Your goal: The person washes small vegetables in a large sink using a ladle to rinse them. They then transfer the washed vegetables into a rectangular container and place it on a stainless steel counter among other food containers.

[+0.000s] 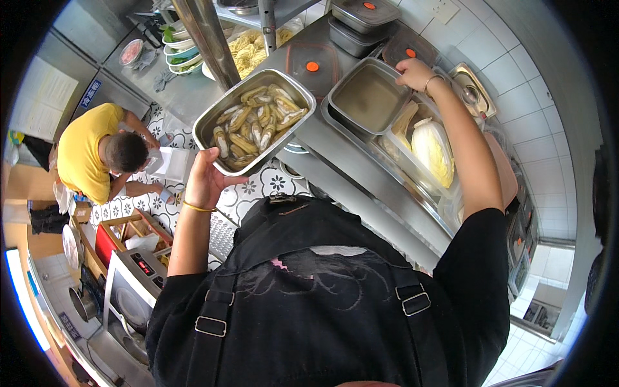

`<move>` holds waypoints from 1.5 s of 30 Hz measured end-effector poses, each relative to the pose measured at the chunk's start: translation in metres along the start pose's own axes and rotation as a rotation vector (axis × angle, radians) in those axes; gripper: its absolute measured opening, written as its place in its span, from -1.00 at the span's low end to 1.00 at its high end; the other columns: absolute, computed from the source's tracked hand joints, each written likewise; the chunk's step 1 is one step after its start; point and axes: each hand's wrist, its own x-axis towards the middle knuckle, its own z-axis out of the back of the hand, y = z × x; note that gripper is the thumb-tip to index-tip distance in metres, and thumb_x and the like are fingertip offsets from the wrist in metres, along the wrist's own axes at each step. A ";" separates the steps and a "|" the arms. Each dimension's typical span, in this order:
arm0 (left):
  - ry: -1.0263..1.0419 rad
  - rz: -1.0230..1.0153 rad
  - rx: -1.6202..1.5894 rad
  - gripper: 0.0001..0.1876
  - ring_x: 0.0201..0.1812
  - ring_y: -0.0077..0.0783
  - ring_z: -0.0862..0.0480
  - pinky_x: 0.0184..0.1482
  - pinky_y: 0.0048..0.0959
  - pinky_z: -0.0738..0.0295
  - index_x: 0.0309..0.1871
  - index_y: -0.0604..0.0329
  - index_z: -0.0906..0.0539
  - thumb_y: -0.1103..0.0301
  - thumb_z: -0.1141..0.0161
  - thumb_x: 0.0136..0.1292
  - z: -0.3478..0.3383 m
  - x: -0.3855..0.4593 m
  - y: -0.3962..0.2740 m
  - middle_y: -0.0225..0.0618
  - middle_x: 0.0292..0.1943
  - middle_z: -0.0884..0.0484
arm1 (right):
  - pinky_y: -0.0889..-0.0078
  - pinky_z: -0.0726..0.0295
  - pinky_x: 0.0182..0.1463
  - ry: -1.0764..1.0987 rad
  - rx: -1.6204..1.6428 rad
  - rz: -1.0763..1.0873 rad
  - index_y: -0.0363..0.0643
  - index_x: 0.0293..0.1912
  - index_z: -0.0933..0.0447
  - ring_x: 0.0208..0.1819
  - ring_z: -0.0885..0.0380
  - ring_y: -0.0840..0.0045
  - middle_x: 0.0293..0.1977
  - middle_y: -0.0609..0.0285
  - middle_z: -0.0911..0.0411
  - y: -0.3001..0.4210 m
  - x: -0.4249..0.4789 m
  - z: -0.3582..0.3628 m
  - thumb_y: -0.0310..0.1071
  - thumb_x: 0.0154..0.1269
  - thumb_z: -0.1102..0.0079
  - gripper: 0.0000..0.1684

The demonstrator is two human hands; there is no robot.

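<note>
My left hand point(207, 178) holds a rectangular metal pan point(303, 96) by its near left corner. Razor clams point(261, 121) lie in the pan, which is tilted and held out over the floor by the counter's edge. With my right hand point(415, 73) I grip the upper right rim of a second container point(346, 92), which holds murky, brownish liquid. That container stands on the counter, its bottom hidden. Just right of it, below my right forearm, a clear plastic bin point(387, 145) holds a napa cabbage point(432, 150) and some pale leaves.
Lidded containers point(365, 14) stand at the back of the steel counter point(275, 60). A metal post point(208, 43) rises behind the clam pan, near noodles point(251, 48) and stacked plates point(181, 55). At left, a person in yellow point(89, 150) bends over a white box point(176, 164).
</note>
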 end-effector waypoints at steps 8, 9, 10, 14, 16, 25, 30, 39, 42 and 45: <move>0.006 0.049 0.016 -0.53 -0.03 -0.06 -0.57 -0.28 -0.07 -0.65 0.17 0.27 -0.28 0.22 0.09 0.23 -0.002 0.010 -0.013 -0.13 0.05 -0.46 | 0.53 -0.40 -0.34 -0.032 0.154 0.044 -0.22 -0.30 -0.54 -0.46 -0.45 0.63 -0.54 0.26 -0.52 -0.016 0.009 -0.011 -0.40 0.03 -0.21 -0.82; 0.009 0.041 0.015 -0.53 -0.03 -0.07 -0.58 -0.26 -0.08 -0.65 0.17 0.29 -0.28 0.24 0.10 0.23 -0.004 0.009 -0.013 -0.15 0.05 -0.46 | 0.53 -0.38 -0.37 -0.050 0.147 0.040 -0.23 -0.33 -0.53 -0.49 -0.42 0.65 -0.56 0.28 -0.50 -0.013 0.007 -0.010 -0.40 0.04 -0.21 -0.85; 0.012 0.043 0.009 -0.53 -0.03 -0.07 -0.57 -0.26 -0.08 -0.65 0.16 0.30 -0.28 0.24 0.10 0.23 -0.004 0.009 -0.013 -0.15 0.05 -0.46 | 0.53 -0.36 -0.39 -0.050 0.178 0.044 -0.24 -0.35 -0.52 -0.51 -0.40 0.65 -0.57 0.29 -0.49 -0.010 0.007 -0.010 -0.41 0.04 -0.21 -0.86; 0.017 0.045 -0.003 -0.54 -0.03 -0.07 -0.57 -0.26 -0.09 -0.65 0.16 0.30 -0.27 0.24 0.11 0.24 -0.010 0.004 -0.011 -0.15 0.05 -0.46 | 0.54 -0.34 -0.43 -0.131 0.250 0.087 -0.26 -0.37 -0.50 -0.55 -0.36 0.69 -0.59 0.31 -0.48 -0.006 0.005 -0.009 -0.42 0.06 -0.22 -0.86; 0.004 0.037 -0.006 -0.54 -0.03 -0.06 -0.58 -0.27 -0.09 -0.65 0.16 0.30 -0.27 0.24 0.11 0.24 -0.014 0.001 -0.009 -0.14 0.05 -0.46 | 0.56 -0.35 -0.43 -0.171 0.271 0.120 -0.27 -0.34 -0.51 -0.54 -0.36 0.72 -0.59 0.33 -0.49 -0.007 0.003 -0.006 -0.42 0.07 -0.23 -0.85; 0.040 0.067 0.028 -0.49 -0.06 -0.07 -0.59 -0.32 -0.08 -0.66 0.18 0.30 -0.28 0.19 0.11 0.21 -0.042 -0.002 -0.015 -0.06 0.00 -0.50 | 0.74 -0.31 -0.38 -0.147 0.321 0.160 -0.25 -0.32 -0.49 -0.46 -0.30 0.85 -0.50 0.50 -0.43 -0.003 -0.016 0.063 -0.47 0.14 -0.17 -0.91; 0.095 0.125 0.001 -0.51 0.01 -0.06 -0.55 -0.17 -0.02 -0.60 0.19 0.23 -0.28 0.25 0.05 0.19 -0.061 0.007 -0.009 -0.07 0.05 -0.46 | 0.61 -0.39 -0.35 -0.191 0.177 0.069 -0.23 -0.26 -0.55 -0.46 -0.39 0.75 -0.52 0.40 -0.49 -0.020 -0.031 0.093 -0.31 0.14 -0.16 -0.79; 0.195 0.283 -0.010 -0.56 -0.30 -0.24 -0.62 -0.13 -0.23 -0.54 0.01 0.31 -0.40 0.17 -0.03 0.15 -0.106 0.030 0.025 -0.09 -0.20 -0.59 | 0.63 -0.36 -0.45 -0.228 0.362 -0.115 -0.21 -0.34 -0.52 -0.50 -0.39 0.73 -0.51 0.40 -0.47 -0.041 -0.085 0.131 -0.34 0.16 -0.12 -0.86; 0.208 0.315 0.021 -0.50 -0.22 -0.11 -0.61 -0.08 -0.15 -0.54 0.10 0.27 -0.30 0.17 -0.03 0.15 -0.110 0.042 0.038 -0.01 -0.10 -0.52 | 0.59 -0.38 -0.32 -0.241 0.295 -0.173 -0.19 -0.24 -0.47 -0.38 -0.39 0.71 -0.43 0.39 -0.45 -0.065 -0.095 0.138 -0.32 0.16 -0.13 -0.82; 0.142 0.284 0.049 -0.52 -0.25 -0.10 -0.60 -0.09 -0.14 -0.54 0.07 0.27 -0.30 0.19 -0.05 0.15 -0.122 0.045 0.045 0.01 -0.11 -0.47 | 0.57 -0.35 -0.32 -0.322 0.374 -0.183 -0.18 -0.20 -0.45 -0.35 -0.37 0.73 -0.39 0.40 -0.44 -0.086 -0.102 0.134 -0.31 0.16 -0.15 -0.77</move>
